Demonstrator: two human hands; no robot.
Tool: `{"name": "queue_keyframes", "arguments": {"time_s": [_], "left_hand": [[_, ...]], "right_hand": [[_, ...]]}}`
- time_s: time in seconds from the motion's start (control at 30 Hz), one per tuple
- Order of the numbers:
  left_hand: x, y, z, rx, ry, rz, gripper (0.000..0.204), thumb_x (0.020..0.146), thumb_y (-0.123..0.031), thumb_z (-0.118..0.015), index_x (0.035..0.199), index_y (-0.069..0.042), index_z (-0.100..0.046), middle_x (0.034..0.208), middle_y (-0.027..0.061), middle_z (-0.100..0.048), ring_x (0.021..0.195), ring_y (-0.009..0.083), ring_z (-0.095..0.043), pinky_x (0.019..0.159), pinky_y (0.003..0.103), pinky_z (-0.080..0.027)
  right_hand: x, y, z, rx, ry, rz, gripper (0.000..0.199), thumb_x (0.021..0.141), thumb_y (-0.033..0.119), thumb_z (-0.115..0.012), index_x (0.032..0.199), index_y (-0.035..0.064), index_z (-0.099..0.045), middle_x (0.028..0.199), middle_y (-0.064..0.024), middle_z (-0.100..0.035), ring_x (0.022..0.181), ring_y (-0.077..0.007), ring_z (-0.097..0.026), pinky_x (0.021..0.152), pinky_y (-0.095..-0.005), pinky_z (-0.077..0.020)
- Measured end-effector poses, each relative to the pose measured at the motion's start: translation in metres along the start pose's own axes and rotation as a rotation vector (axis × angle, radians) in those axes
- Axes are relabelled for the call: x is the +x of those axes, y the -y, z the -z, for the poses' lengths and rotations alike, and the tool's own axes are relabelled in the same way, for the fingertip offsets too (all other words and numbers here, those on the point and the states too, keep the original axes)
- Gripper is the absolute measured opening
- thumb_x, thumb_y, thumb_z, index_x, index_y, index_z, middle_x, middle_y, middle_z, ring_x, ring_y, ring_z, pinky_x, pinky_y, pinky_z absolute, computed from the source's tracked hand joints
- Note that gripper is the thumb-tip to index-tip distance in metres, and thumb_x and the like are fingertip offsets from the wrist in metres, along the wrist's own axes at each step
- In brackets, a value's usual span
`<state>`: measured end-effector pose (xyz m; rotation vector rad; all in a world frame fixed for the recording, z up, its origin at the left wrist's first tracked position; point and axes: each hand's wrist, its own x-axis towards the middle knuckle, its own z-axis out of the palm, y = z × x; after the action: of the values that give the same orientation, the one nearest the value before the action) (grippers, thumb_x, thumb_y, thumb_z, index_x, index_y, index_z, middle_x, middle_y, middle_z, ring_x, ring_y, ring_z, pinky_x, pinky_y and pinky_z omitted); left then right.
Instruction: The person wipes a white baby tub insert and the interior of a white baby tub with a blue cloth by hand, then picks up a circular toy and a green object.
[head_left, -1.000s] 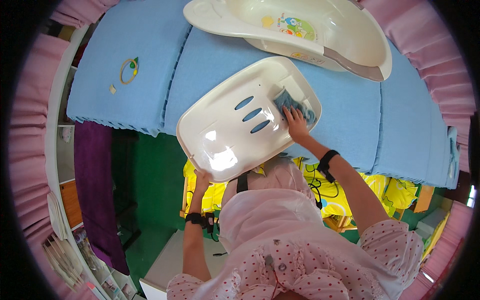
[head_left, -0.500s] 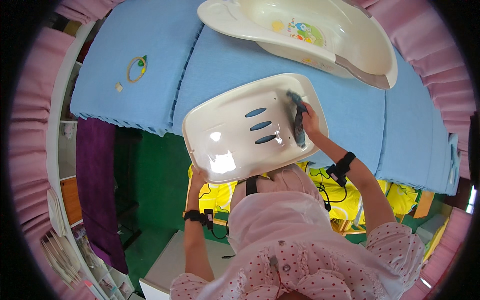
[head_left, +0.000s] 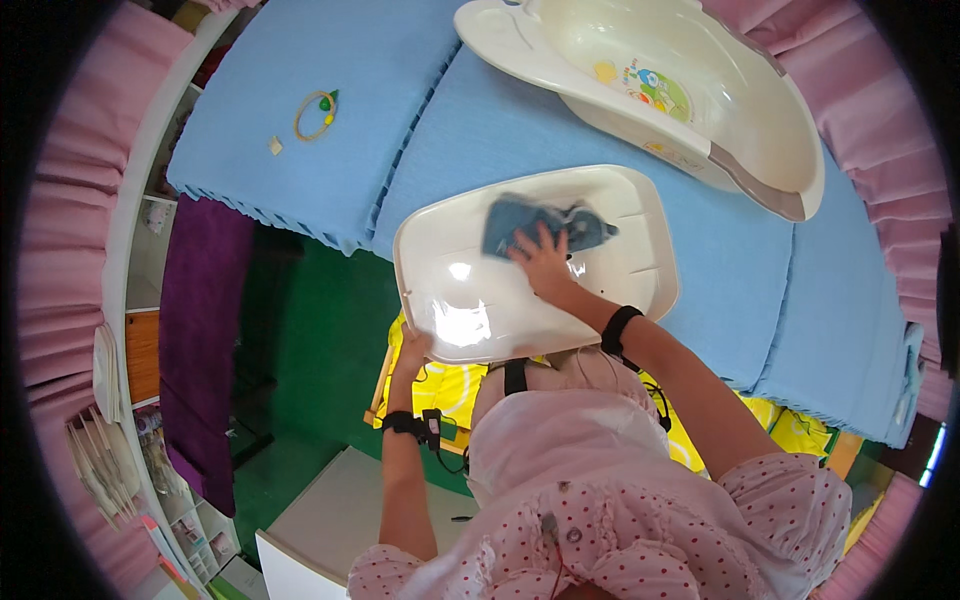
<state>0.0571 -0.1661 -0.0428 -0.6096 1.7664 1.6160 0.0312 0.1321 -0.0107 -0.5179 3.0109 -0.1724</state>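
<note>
A shallow white plastic basin [head_left: 445, 245] with rounded corners is tilted before me, at the front edge of the blue-covered bed. My left hand [head_left: 415, 343] is closed on its near left rim, with the fingers partly hidden. Inside the basin lies a crumpled dark blue-grey cloth [head_left: 507, 222], slightly blurred. On top of it my right hand [head_left: 543, 262] rests flat with its fingers spread, pressing the cloth against the basin's inner surface. The blue oval marks in the basin's middle are hidden by cloth and hand.
Behind the basin, a large cream baby bathtub [head_left: 755, 165] stands on the blue bedcover [head_left: 430, 150]. Left of it lie a ring with green and yellow beads [head_left: 316, 115] and a small pale piece [head_left: 276, 146]. Yellow patterned bedding [head_left: 455, 395] is below the basin; shelves [head_left: 147, 250] line the left.
My right hand has carried the cloth leftward from the basin's right side to its middle, and its fingers have spread out. The left hand keeps its hold on the rim.
</note>
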Motion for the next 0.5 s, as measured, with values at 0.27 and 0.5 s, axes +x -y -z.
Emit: {"name": "queue_keyframes", "arguments": {"time_s": [0.27, 0.5], "left_hand": [[0.009, 0.008, -0.001, -0.017, -0.028, -0.009, 0.035, 0.084, -0.021, -0.047, 0.112, -0.009, -0.028, 0.097, 0.0065, -0.045, 0.087, 0.0213, -0.049, 0.070, 0.036, -0.047], [0.038, 0.038, 0.017, -0.037, 0.050, -0.214, 0.020, 0.085, -0.009, -0.043, 0.101, -0.010, -0.031, 0.073, 0.0005, -0.044, 0.062, 0.0111, -0.046, 0.049, 0.027, -0.042]], "right_hand": [[-0.004, 0.021, -0.006, 0.115, 0.118, 0.490, 0.028, 0.080, 0.021, -0.041, 0.104, 0.0278, -0.053, 0.125, -0.0037, -0.039, 0.115, -0.0284, -0.034, 0.088, -0.0606, -0.0239], [0.034, 0.004, -0.006, -0.116, -0.123, 0.388, 0.025, 0.077, 0.024, -0.046, 0.099, 0.0274, -0.055, 0.122, -0.0067, -0.040, 0.110, -0.0281, -0.038, 0.077, -0.0578, -0.0327]]}}
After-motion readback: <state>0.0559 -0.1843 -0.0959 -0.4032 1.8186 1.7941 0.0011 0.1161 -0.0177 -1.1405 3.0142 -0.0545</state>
